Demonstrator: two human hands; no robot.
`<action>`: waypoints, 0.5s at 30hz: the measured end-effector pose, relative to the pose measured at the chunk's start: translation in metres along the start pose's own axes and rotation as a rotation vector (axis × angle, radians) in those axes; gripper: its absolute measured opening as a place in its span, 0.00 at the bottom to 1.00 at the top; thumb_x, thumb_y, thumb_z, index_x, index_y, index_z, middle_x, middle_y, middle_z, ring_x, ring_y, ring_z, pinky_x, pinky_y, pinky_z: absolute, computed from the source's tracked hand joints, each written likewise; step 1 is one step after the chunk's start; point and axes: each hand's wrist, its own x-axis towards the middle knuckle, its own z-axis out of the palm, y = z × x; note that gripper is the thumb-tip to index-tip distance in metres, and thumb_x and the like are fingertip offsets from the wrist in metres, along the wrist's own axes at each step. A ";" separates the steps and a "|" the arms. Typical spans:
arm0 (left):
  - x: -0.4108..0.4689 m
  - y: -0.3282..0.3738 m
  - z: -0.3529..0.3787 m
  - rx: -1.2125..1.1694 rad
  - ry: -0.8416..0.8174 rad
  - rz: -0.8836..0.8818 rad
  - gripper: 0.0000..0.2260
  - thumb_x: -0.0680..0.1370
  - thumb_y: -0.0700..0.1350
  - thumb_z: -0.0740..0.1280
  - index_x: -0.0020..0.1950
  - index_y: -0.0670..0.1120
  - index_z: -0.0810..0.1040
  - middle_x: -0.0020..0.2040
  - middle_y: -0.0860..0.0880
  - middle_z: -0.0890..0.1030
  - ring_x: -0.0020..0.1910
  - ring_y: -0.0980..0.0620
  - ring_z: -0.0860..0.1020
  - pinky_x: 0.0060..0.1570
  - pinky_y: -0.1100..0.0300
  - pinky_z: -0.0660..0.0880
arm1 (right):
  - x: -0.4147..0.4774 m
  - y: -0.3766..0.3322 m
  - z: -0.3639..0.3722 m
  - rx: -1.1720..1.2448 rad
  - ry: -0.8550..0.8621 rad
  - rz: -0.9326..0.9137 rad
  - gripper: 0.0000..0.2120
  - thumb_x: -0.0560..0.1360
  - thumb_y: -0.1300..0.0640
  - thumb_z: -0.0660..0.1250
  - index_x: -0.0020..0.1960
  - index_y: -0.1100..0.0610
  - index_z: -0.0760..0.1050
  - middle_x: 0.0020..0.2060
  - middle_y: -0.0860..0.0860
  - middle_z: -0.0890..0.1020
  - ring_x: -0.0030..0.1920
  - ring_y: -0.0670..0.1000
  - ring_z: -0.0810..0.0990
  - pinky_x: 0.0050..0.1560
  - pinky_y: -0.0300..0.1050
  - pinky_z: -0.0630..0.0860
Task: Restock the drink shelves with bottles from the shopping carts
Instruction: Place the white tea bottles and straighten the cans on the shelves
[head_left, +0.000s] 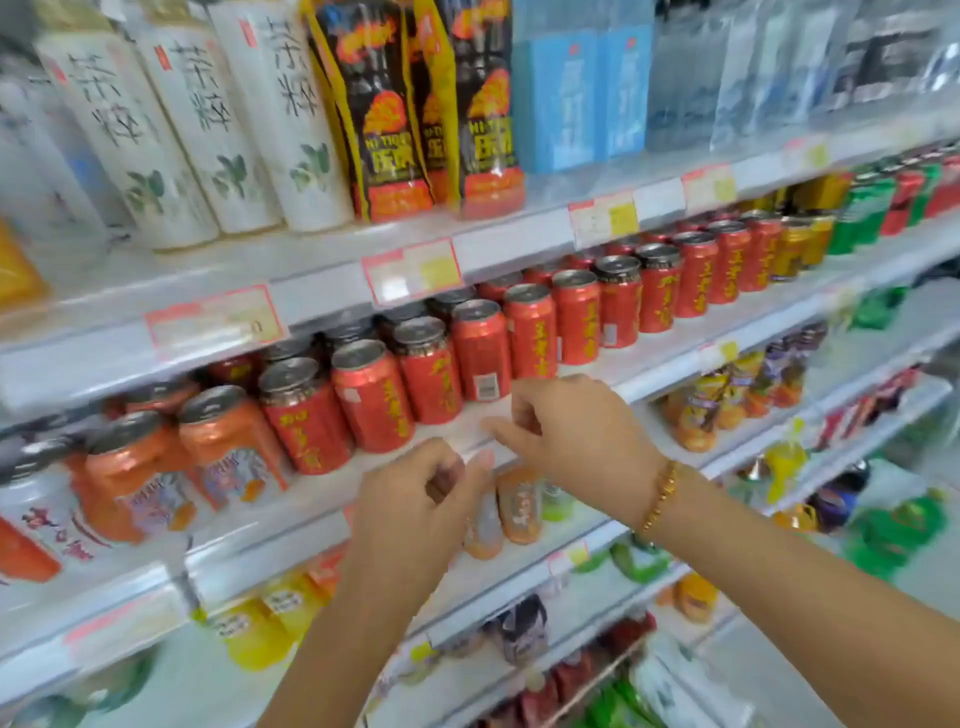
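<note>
Red cans (483, 353) are packed right up to the front edge of the middle shelf (665, 374), with orange cans (228, 447) filling its left end. So that level looks pretty much done to me. The top shelf is also full along its front edge: white bottles (218, 114) on the left, black-and-orange bottles (384, 119) next to them, then pale blue ones going right. I honestly can't say how much is left, because no shopping cart shows up anywhere in this view.

Neither hand is carrying a bottle right now. The left hand (415, 504) is up in front of the middle shelf's front edge with its fingers curled in, and I see nothing inside it. The right hand (576, 431), the one with the gold bracelet (662, 493), is just beside it and a bit higher. Its forefinger reaches out along that same edge, just below the red cans, and the other fingers are loosely bent around nothing. Whether the fingertip actually touches the edge strip is too blurry to call.

The closest bottles are the small orange bottles (519, 509) on the shelf below, just behind and between the two hands, not touched. The tall bottles on the top shelf sit well above both. My guess is the hands are between loads or tidying the front row, so the next bottle has to come from a cart somewhere out of view.
</note>
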 end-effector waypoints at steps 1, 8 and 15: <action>-0.011 -0.016 0.025 -0.024 -0.102 -0.071 0.13 0.75 0.53 0.68 0.34 0.49 0.73 0.27 0.50 0.77 0.27 0.56 0.75 0.33 0.58 0.74 | -0.015 0.025 0.025 0.004 -0.116 0.079 0.15 0.75 0.42 0.62 0.38 0.52 0.66 0.38 0.53 0.81 0.44 0.56 0.79 0.40 0.47 0.70; -0.084 -0.115 0.185 0.010 -0.558 -0.361 0.08 0.74 0.44 0.70 0.50 0.48 0.75 0.48 0.53 0.78 0.48 0.55 0.77 0.50 0.62 0.72 | -0.158 0.204 0.192 0.129 -0.633 0.652 0.21 0.75 0.50 0.66 0.64 0.57 0.69 0.59 0.55 0.75 0.62 0.55 0.72 0.58 0.43 0.68; -0.157 -0.223 0.313 0.138 -0.828 -0.483 0.13 0.72 0.45 0.72 0.54 0.46 0.76 0.51 0.50 0.79 0.54 0.51 0.78 0.57 0.57 0.73 | -0.284 0.298 0.298 0.211 -0.818 1.012 0.24 0.72 0.52 0.69 0.64 0.59 0.69 0.61 0.56 0.75 0.61 0.55 0.74 0.55 0.41 0.69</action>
